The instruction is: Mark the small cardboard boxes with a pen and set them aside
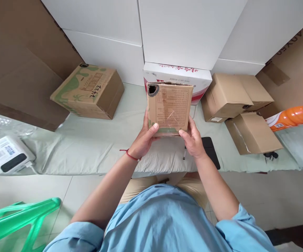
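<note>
Gripping a carton from both sides, the left hand and the right hand hold it near its lower corners, each thumb resting on the printed face. It sits in front of the body, over the cloth, and hides part of the white box behind; whether its base touches the cloth, I cannot tell. A dark-rimmed hole marks its upper left corner. A red bracelet circles the left wrist. Just beside the right hand lie a pen and, partly covered by the forearm, a black tablet. Well to the left stands a green-printed box with handwritten digits; beyond it, near the front edge, is a white device with a cable. To the right, plain boxes stand beside an orange bottle
</note>
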A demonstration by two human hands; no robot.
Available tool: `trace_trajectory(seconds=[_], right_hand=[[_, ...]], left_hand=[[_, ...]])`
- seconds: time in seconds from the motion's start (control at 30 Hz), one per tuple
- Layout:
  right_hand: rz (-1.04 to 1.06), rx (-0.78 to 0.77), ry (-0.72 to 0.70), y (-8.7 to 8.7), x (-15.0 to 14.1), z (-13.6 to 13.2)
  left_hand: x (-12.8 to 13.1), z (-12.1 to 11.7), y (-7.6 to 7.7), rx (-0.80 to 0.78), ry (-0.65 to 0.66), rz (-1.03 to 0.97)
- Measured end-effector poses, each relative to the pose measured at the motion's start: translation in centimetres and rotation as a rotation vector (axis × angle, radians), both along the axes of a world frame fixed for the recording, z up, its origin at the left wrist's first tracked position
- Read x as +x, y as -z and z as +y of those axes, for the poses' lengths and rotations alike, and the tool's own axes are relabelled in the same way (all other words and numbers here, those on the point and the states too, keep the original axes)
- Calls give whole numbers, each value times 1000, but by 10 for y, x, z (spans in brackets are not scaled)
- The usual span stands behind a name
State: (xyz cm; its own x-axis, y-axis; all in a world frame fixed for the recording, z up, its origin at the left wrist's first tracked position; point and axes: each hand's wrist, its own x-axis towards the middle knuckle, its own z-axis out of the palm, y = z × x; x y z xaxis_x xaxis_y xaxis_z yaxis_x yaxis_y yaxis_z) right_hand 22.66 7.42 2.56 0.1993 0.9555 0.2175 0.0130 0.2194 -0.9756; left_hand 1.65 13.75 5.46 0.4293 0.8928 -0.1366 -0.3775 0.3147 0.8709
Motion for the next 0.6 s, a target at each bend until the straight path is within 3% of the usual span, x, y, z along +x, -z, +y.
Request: trace_trajectory(seconds=[0.13, 0.27, 0.37, 0.47, 0.53, 0.6], right_hand=[[-17, -19, 17, 11, -3, -1], [-91, -65, 101, 14, 9, -22], [-337, -163, 326, 25, 39, -56], [-753, -310, 639, 45, 74, -102], [-941, -448, 719, 60, 87, -133], [-1048, -579, 690, 73, 87, -155]], left_hand=[[13, -4, 8, -87, 1, 41], [22, -18, 2, -153, -18, 50], [29, -27, -4, -141, -51, 40], [34, -34, -4, -141, -64, 39], [36, -37, -1, -150, -74, 38], [39, -39, 2, -151, -91, 35]])
